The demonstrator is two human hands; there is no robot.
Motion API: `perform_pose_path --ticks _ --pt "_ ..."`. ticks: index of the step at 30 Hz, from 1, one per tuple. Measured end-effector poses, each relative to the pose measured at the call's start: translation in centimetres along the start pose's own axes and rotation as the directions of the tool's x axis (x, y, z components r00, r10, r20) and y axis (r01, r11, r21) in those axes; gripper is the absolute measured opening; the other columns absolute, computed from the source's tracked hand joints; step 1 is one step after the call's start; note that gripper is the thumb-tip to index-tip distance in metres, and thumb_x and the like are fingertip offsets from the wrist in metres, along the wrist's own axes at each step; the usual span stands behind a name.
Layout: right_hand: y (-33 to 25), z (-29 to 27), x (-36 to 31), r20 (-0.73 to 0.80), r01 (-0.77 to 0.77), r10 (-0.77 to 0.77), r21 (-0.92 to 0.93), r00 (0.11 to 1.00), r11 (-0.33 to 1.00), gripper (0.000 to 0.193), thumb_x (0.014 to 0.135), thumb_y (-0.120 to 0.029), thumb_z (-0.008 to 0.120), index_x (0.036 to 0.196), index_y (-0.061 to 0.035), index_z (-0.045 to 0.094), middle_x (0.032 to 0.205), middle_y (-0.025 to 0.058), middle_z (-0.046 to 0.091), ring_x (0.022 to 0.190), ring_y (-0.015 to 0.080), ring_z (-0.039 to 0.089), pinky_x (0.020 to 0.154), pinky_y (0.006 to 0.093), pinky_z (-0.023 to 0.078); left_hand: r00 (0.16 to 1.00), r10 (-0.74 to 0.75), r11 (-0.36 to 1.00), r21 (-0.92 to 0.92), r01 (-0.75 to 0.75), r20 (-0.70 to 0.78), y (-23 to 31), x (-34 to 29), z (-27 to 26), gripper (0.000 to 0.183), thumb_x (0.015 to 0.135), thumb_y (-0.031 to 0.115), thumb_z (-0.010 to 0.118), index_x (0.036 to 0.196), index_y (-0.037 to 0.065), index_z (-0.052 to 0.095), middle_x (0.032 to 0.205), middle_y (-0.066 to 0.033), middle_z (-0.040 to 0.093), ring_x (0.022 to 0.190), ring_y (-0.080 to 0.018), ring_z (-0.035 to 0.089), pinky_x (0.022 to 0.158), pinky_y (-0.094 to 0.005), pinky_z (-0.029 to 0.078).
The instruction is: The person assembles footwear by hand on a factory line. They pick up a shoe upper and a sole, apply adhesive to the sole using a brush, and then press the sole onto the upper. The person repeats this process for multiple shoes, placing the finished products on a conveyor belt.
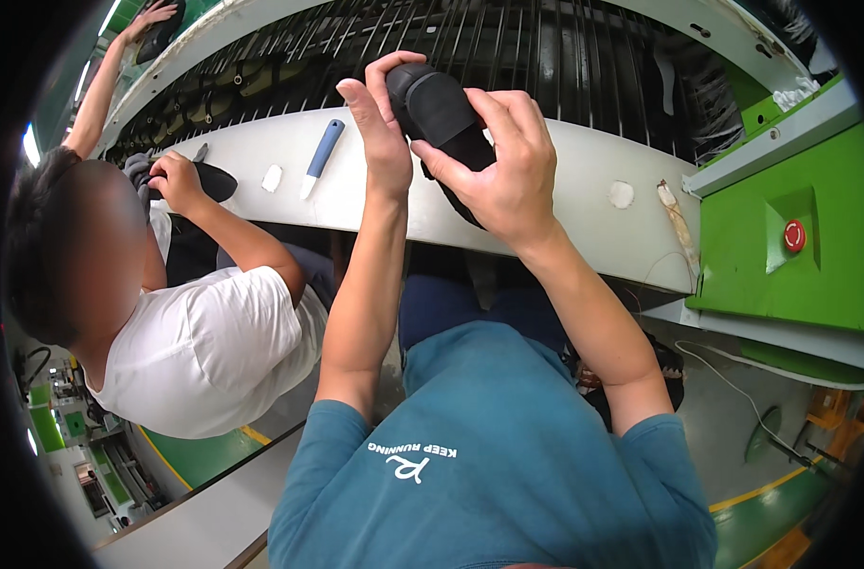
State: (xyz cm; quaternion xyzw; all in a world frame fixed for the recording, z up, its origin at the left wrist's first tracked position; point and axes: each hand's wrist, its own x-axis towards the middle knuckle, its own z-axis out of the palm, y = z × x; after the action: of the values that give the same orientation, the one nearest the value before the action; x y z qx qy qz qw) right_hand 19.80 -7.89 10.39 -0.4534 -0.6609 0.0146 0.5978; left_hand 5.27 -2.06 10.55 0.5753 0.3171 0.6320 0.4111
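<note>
A black shoe (439, 106) is raised over the white worktop, its smooth dark underside and rounded end toward me. My left hand (383, 128) is closed round its left side, fingers curled over the far end and one digit sticking up free. From the right, my right hand (508, 156) grips the shoe between thumb and fingers. The lower part of the shoe hangs behind my right hand and is partly hidden. Left of my left forearm, a blue-handled tool with a pale blade (324, 159) lies on the worktop.
The white worktop (574, 156) borders a conveyor of dark bars (584, 57) carrying black shoes. A white lump (622, 195) and a wrapped stick (676, 223) lie at right. A green machine with a red button (794, 235) stands beyond. A co-worker (195, 341) handles dark items at left.
</note>
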Motion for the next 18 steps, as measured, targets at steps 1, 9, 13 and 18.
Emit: perform_pose_path --ticks 1,9,13,18 --pt "0.05 0.11 0.02 -0.002 0.016 -0.016 -0.007 1.0 1.0 0.064 0.071 -0.031 0.103 0.12 0.0008 0.075 0.11 0.0088 0.068 0.097 0.0283 0.067 0.079 0.041 0.059 1.0 -0.002 1.0 0.001 0.002 0.0 0.03 0.01 -0.03 0.105 0.107 0.089 0.011 0.137 0.002 0.06 0.107 -0.0038 0.067 0.099 -0.0135 0.063 0.094 -0.0272 0.052" --pt "0.25 0.37 0.23 0.018 -0.005 0.005 -0.004 1.0 1.0 0.064 0.07 -0.031 0.103 0.118 0.0019 0.076 0.107 0.009 0.068 0.096 0.0287 0.067 0.078 0.0419 0.058 1.0 -0.027 1.0 -0.004 0.027 -0.006 -0.18 0.02 0.07 0.103 0.108 0.089 0.012 0.134 0.003 0.061 0.109 -0.0052 0.07 0.101 -0.0141 0.065 0.095 -0.0285 0.053" --pt "0.08 0.45 0.22 0.024 -0.02 0.02 0.002 1.0 1.0 0.064 0.069 -0.031 0.104 0.118 0.0018 0.077 0.106 0.009 0.068 0.095 0.0292 0.068 0.079 0.0422 0.058 1.0 -0.019 1.0 -0.01 0.019 -0.009 -0.37 -0.21 -0.15 0.101 0.109 0.087 0.012 0.134 0.003 0.061 0.11 -0.0061 0.07 0.103 -0.0153 0.066 0.097 -0.0296 0.053" --pt "0.1 0.33 0.33 0.033 0.006 -0.005 -0.018 0.999 1.0 0.064 0.069 -0.03 0.105 0.118 0.0015 0.077 0.106 0.0089 0.07 0.093 0.0267 0.068 0.075 0.0395 0.057 1.0 -0.009 1.0 -0.014 0.008 -0.005 -0.26 -0.31 -0.2 0.096 0.112 0.083 0.014 0.135 0.003 0.061 0.112 -0.0066 0.07 0.105 -0.0157 0.066 0.098 -0.0308 0.054"
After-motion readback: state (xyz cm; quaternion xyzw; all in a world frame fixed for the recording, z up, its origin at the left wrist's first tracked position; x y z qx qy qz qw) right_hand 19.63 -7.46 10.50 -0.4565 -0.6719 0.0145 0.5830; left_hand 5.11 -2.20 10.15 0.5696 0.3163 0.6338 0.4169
